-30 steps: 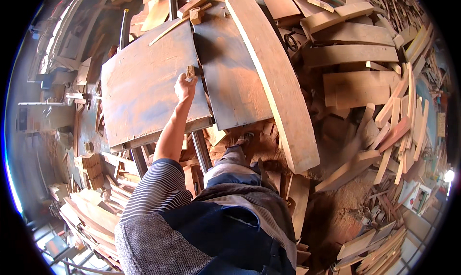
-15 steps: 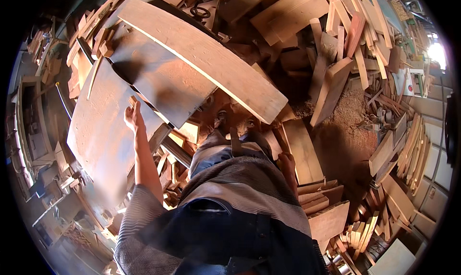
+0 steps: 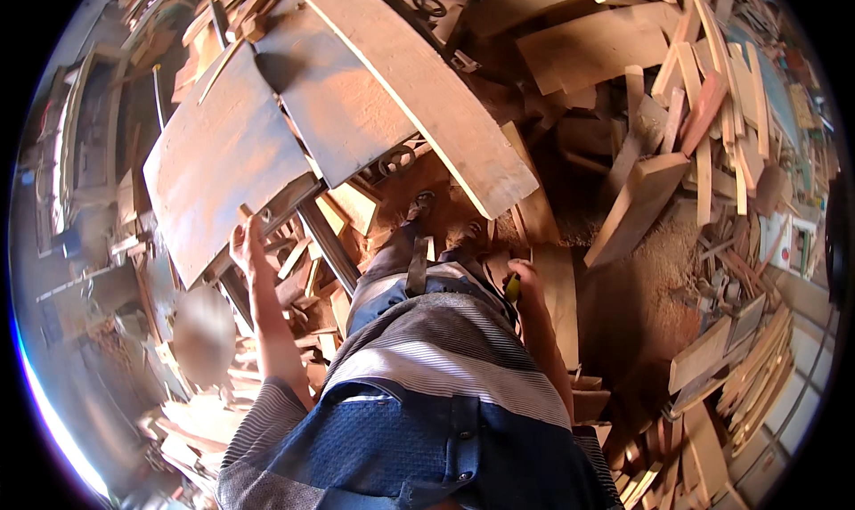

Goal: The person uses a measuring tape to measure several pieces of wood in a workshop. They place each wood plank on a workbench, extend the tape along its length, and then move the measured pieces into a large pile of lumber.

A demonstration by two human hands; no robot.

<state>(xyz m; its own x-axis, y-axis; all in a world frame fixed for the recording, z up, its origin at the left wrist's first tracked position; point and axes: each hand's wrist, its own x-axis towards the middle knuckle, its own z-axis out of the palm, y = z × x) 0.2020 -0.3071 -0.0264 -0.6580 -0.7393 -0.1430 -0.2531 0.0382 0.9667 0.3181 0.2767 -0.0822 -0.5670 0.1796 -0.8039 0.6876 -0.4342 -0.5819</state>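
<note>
My left hand (image 3: 249, 247) is closed on a small wood block (image 3: 243, 212), close to the front edge of a metal machine table (image 3: 227, 149) dusted with sawdust. Down by my right thigh, my right hand (image 3: 527, 283) is wrapped round a small yellow-green object (image 3: 512, 288), mostly hidden by the fingers. A long, thick wooden board (image 3: 419, 91) lies slanted across the far right part of the table, its near end sticking out past the edge. A thin wood strip (image 3: 220, 71) rests on the table's far left side.
Offcuts and planks (image 3: 641, 203) are heaped on the right, beside sawdust on the floor (image 3: 659, 283). More scraps (image 3: 289, 287) lie under the table's front edge. A dark metal rail (image 3: 328, 247) juts toward me from the table. Stacked strips (image 3: 753, 381) stand at the far right.
My view has turned and shifted. My left hand, still with the wood block, has drawn back toward the table's front edge. My right hand has come further into sight, showing the yellow-green object.
</note>
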